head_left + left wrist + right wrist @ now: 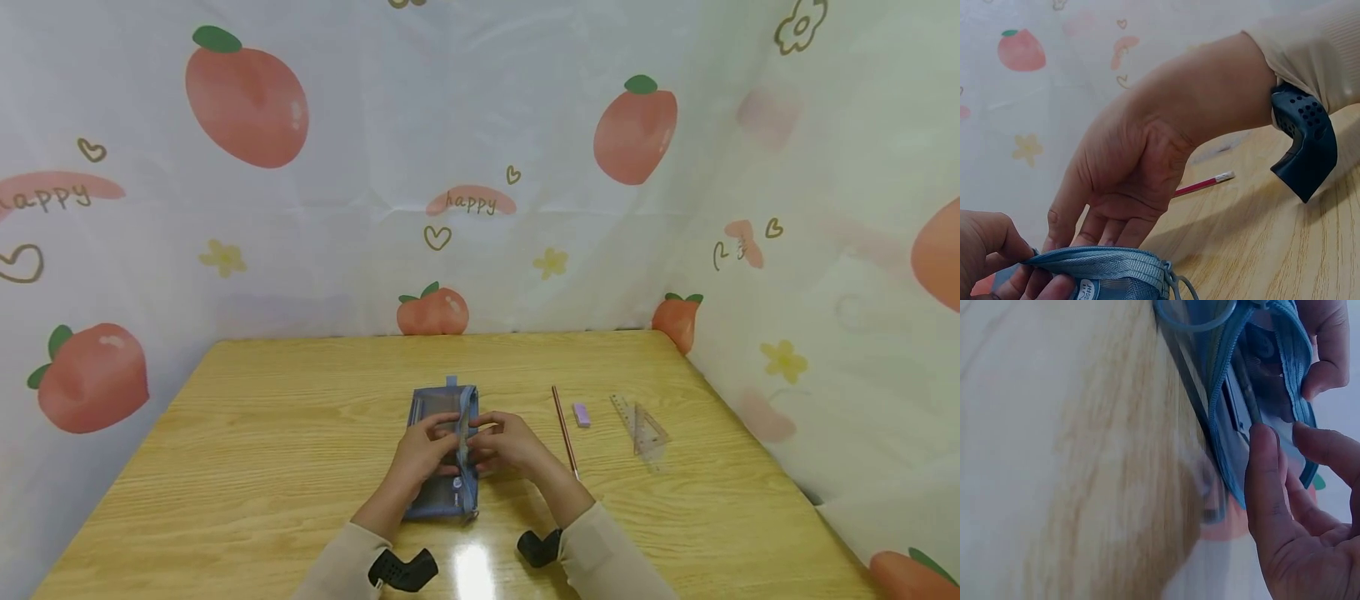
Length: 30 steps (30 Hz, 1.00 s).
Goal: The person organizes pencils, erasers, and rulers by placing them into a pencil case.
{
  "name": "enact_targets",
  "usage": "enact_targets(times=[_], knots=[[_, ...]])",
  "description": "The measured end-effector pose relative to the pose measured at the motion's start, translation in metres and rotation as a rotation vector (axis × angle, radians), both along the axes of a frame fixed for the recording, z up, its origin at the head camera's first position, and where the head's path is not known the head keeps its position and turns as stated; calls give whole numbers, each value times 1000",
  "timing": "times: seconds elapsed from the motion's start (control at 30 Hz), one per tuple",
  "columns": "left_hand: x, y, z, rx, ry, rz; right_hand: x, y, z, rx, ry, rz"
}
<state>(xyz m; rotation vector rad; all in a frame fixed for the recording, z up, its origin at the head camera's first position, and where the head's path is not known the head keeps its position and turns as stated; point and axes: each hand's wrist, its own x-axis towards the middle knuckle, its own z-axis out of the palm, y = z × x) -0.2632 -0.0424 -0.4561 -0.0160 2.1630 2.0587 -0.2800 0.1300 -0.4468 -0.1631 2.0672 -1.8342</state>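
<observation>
A blue see-through pencil case (442, 500) lies on the table with its zip undone. My left hand (423, 450) pinches one zipped lip of the mouth between thumb and fingers; the left wrist view shows that lip (1104, 259) lifted. My right hand (513, 446) holds at the mouth from the right with bent fingers. In the right wrist view the mouth gapes, its zip teeth (1215, 403) parted, and the fingertips (1264, 440) are at the opening. A dark slim item (1235, 400) shows inside; its kind is unclear.
Right of the case lie a dark red pencil (564, 429), a lavender eraser (581, 415), a clear ruler (624, 413) and a triangular set square (654, 427) overlapping it. A wood-grain table (247, 433) meets a fruit-printed backdrop (360, 250) at the back and sides.
</observation>
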Motion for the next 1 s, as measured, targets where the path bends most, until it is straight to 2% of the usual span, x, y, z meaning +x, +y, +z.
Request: enact_targets(times=[0.17,0.3,0.47,0.7,0.87,1.0], knots=[[-3,-1,-2,-8,0,-8,-2,3,-1,35,16,0],[-3,-1,-1,-8,0,-9,-7,12,0,123,47,-2],[-1,0,1,-15,-1,-4,-15,29,8,338,159,-59],[1,-1,1,-19,3,-7,-22,61,18,753,376,-92],[2,-1,2,-11,10,-2,-25,79,22,961,433,-136],[1,-1,1,-16,6,4,-26,85,21,1028,438,-167]])
